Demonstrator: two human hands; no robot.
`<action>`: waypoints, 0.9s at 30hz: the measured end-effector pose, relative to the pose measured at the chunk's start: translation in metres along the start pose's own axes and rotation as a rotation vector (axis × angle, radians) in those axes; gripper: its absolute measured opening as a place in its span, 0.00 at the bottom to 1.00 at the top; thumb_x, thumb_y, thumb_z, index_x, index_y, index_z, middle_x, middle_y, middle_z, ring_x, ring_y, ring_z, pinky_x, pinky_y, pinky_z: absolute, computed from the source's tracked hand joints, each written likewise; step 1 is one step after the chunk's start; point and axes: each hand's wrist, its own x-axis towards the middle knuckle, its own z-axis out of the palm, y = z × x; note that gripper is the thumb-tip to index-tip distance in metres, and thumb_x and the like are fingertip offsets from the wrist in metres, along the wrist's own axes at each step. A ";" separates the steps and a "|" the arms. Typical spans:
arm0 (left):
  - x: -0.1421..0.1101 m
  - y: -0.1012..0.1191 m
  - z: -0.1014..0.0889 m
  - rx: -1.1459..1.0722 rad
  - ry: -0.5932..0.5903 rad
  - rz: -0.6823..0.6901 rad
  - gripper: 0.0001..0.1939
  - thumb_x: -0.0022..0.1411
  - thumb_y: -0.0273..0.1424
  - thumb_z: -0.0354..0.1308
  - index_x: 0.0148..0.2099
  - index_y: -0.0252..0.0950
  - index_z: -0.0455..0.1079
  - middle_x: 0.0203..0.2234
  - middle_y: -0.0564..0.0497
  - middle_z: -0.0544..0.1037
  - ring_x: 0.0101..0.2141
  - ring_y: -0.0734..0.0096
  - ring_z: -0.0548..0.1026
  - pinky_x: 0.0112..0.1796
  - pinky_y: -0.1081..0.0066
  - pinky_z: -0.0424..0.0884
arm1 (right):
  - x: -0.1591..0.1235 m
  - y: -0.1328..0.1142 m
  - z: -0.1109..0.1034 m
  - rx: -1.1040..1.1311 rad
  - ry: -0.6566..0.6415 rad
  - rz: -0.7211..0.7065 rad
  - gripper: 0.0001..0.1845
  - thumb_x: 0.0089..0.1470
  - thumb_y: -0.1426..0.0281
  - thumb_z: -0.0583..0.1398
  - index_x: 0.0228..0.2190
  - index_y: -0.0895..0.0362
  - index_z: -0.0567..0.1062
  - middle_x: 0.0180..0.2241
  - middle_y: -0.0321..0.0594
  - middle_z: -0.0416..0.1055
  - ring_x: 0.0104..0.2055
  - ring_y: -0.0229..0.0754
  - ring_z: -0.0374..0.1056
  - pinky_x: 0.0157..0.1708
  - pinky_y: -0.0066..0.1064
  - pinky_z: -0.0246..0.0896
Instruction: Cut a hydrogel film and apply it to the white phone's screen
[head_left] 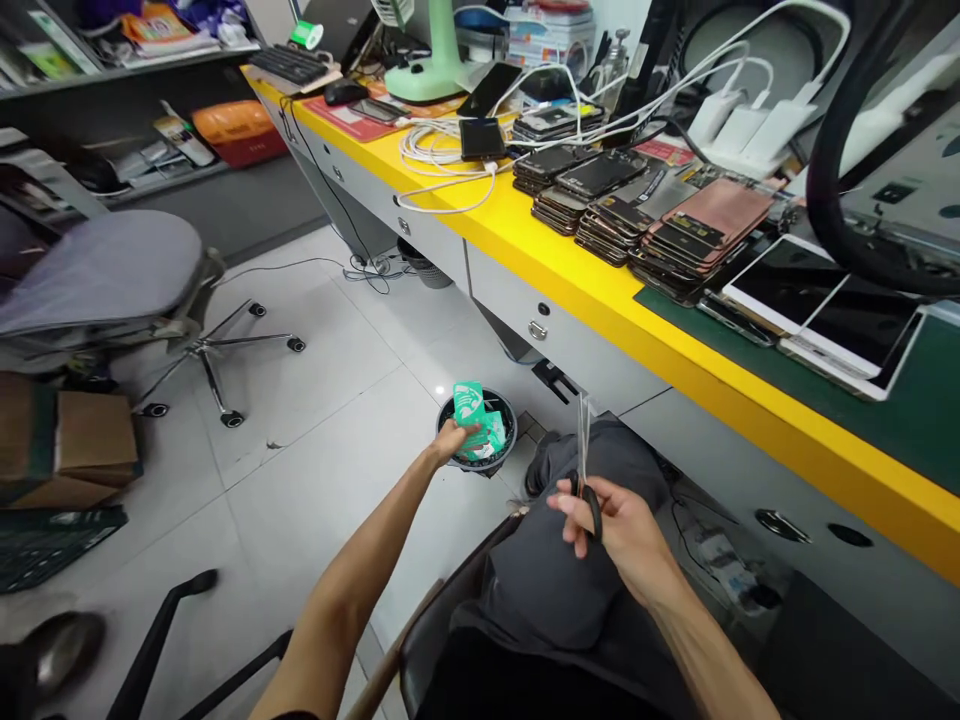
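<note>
**A:** Look at that long yellow desk (622, 310), heaped with stacks of phones (600, 175), and the white tile floor (322, 400) running alongside it. What's going on down there, in front of the person?

**B:** Two arms reaching out. The left hand (452, 441) is closed tight on a green packet (469, 403), pinching it right over a small black bin (508, 425) with more green scraps (491, 437) inside.

**A:** And the other hand?

**B:** The right hand (619, 530) has a pair of scissors (591, 508) by the black handles, the blades (583, 440) pressed together and pointing almost straight up.

**A:** So where's the packet from those scissors?

**B:** Off to their left, well clear of them, and higher than the right hand's grip, about level with the blade tips. Its long side stands upright with a slight tilt, much like the blades. The left hand is the nearer one, of course; the right hand isn't touching the packet at all.
</note>
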 end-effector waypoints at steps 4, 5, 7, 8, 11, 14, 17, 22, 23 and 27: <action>-0.024 0.014 -0.004 -0.039 -0.208 0.047 0.20 0.70 0.38 0.62 0.60 0.35 0.70 0.55 0.42 0.75 0.49 0.57 0.78 0.48 0.53 0.78 | 0.052 -0.007 0.012 -0.006 0.061 -0.090 0.27 0.41 0.58 0.77 0.37 0.59 0.76 0.42 0.47 0.81 0.29 0.43 0.77 0.25 0.32 0.72; -0.030 0.019 -0.006 -0.038 -0.255 0.058 0.20 0.70 0.37 0.62 0.60 0.35 0.70 0.55 0.42 0.75 0.49 0.57 0.78 0.48 0.53 0.78 | 0.067 -0.009 0.018 -0.011 0.069 -0.114 0.27 0.41 0.60 0.77 0.38 0.59 0.76 0.44 0.47 0.80 0.32 0.44 0.78 0.30 0.35 0.75; -0.042 0.027 -0.008 -0.022 -0.338 0.076 0.19 0.70 0.37 0.62 0.59 0.35 0.70 0.54 0.42 0.76 0.49 0.57 0.78 0.48 0.53 0.78 | 0.100 -0.012 0.032 -0.031 0.087 -0.161 0.23 0.49 0.63 0.75 0.42 0.59 0.76 0.46 0.45 0.79 0.38 0.44 0.78 0.39 0.37 0.76; -0.047 0.030 -0.009 -0.012 -0.373 0.082 0.19 0.70 0.37 0.62 0.59 0.35 0.70 0.54 0.43 0.76 0.49 0.58 0.78 0.48 0.53 0.78 | 0.115 -0.013 0.040 -0.047 0.089 -0.176 0.19 0.56 0.64 0.72 0.44 0.60 0.76 0.46 0.45 0.78 0.41 0.44 0.77 0.41 0.38 0.76; -0.059 0.037 -0.012 0.015 -0.454 0.088 0.19 0.70 0.37 0.62 0.59 0.35 0.71 0.54 0.43 0.76 0.48 0.58 0.78 0.47 0.53 0.78 | 0.149 -0.013 0.061 -0.097 0.047 -0.199 0.16 0.67 0.65 0.63 0.52 0.59 0.75 0.51 0.45 0.75 0.47 0.47 0.75 0.45 0.44 0.75; -0.067 0.040 -0.016 0.020 -0.506 0.073 0.18 0.70 0.37 0.62 0.58 0.35 0.71 0.53 0.43 0.77 0.47 0.59 0.78 0.47 0.54 0.78 | 0.166 -0.013 0.075 -0.133 0.014 -0.240 0.18 0.67 0.64 0.63 0.54 0.58 0.74 0.52 0.46 0.74 0.47 0.48 0.75 0.45 0.44 0.75; -0.070 0.038 -0.022 -0.010 -0.531 0.051 0.18 0.70 0.38 0.62 0.58 0.34 0.71 0.52 0.43 0.77 0.47 0.59 0.78 0.47 0.54 0.78 | 0.172 -0.023 0.081 -0.152 0.070 -0.352 0.16 0.67 0.64 0.63 0.52 0.59 0.75 0.50 0.45 0.75 0.45 0.46 0.75 0.44 0.43 0.75; -0.066 0.026 -0.030 -0.091 -0.492 0.010 0.19 0.70 0.38 0.62 0.58 0.34 0.71 0.53 0.42 0.76 0.48 0.58 0.78 0.48 0.53 0.78 | 0.170 -0.055 0.082 -0.149 0.217 -0.584 0.16 0.55 0.66 0.70 0.42 0.59 0.74 0.38 0.40 0.79 0.35 0.43 0.77 0.38 0.35 0.73; -0.063 0.023 -0.031 -0.102 -0.460 0.002 0.19 0.70 0.38 0.62 0.58 0.34 0.71 0.54 0.42 0.76 0.49 0.57 0.78 0.48 0.53 0.77 | 0.167 -0.061 0.081 -0.146 0.230 -0.624 0.17 0.52 0.67 0.70 0.41 0.57 0.72 0.37 0.39 0.80 0.34 0.43 0.77 0.36 0.34 0.72; -0.039 0.007 -0.027 -0.132 -0.270 -0.047 0.20 0.70 0.37 0.62 0.59 0.34 0.70 0.55 0.41 0.75 0.49 0.57 0.78 0.48 0.53 0.78 | 0.152 -0.073 0.077 -0.135 0.257 -0.733 0.17 0.48 0.66 0.68 0.39 0.55 0.70 0.37 0.41 0.81 0.33 0.45 0.79 0.32 0.32 0.71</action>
